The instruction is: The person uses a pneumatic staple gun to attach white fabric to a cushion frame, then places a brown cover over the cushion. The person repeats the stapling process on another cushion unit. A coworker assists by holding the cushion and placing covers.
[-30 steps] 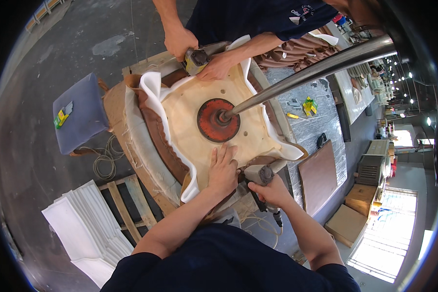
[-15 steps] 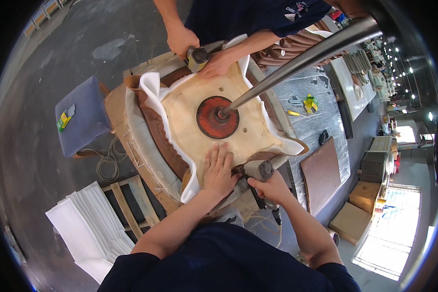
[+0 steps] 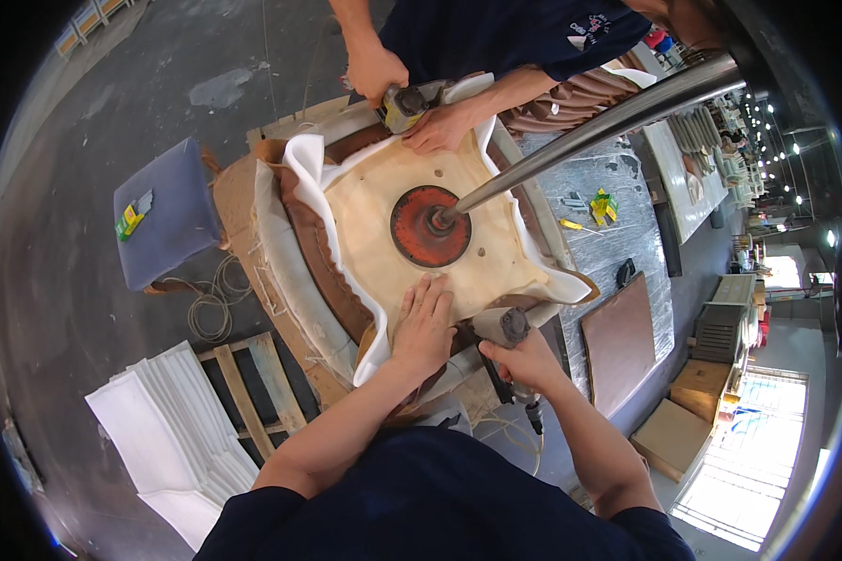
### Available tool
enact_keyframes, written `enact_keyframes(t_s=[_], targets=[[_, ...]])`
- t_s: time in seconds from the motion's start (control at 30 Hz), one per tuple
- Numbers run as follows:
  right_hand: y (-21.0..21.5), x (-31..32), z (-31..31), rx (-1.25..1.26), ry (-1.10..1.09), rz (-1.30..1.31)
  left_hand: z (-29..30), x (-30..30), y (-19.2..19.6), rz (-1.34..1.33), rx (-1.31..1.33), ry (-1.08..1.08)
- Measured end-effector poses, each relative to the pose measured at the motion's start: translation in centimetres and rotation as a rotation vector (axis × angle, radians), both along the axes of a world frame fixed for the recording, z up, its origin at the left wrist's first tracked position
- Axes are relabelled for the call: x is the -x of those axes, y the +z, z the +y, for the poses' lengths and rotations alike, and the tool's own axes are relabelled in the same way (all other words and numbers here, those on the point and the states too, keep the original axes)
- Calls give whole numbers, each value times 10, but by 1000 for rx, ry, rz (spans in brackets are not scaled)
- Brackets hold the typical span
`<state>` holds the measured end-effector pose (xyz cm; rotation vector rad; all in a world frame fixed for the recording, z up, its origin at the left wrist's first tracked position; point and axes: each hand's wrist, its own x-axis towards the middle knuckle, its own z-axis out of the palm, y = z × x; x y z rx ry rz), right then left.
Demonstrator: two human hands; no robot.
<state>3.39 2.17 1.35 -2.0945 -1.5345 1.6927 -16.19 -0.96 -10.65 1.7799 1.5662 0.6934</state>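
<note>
A pale wooden board (image 3: 365, 215) lies in front of me, ringed by white padding (image 3: 304, 164) and brown cover material (image 3: 309, 220). A round red plate (image 3: 412, 234) presses on its middle at the end of a metal rod (image 3: 589, 126). My left hand (image 3: 425, 327) rests flat on the board's near edge, fingers stretched out. My right hand (image 3: 529, 359) grips an air staple gun (image 3: 501, 326), its nose by the near edge beside my left hand. Across from me, a co-worker's hand (image 3: 376, 73) holds another staple gun (image 3: 403, 107) at the far edge; their other hand (image 3: 440, 126) presses the board.
Left stands a blue-topped stool (image 3: 168, 220) with a small box and staple strips. Stacked white foam sheets (image 3: 173, 421) lie by a wooden pallet (image 3: 253, 393). Right is a plastic-covered table (image 3: 641, 309) with a brown panel (image 3: 619, 346) and a yellow-green box (image 3: 604, 207).
The whole view has shifted slightly, so things sit a little further right. My left hand stays on the board and my right hand keeps its hold on the staple gun.
</note>
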Motion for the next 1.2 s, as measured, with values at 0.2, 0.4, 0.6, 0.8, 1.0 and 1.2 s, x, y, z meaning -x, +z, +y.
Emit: enact_keyframes(t_s=[0.2, 0.4, 0.6, 0.8, 1.0, 1.2], targets=[[3, 10, -11, -13, 20, -11, 0, 1, 1, -21, -18, 19], [-2, 18, -9, -26, 12, -10, -4, 3, -4, -90, -64, 23], [-4, 0, -31, -112, -101, 99, 0, 13, -10, -171, -66, -5], [-16, -41, -117, -347, -322, 105, -3, 17, 27, -70, 3, -149], [-25, -66, -165, -355, -423, 41, -41, -50, 52, -101, 1, -412], [-38, -80, -199, -362, -553, 92, -59, -46, 3, 157, -197, -434]])
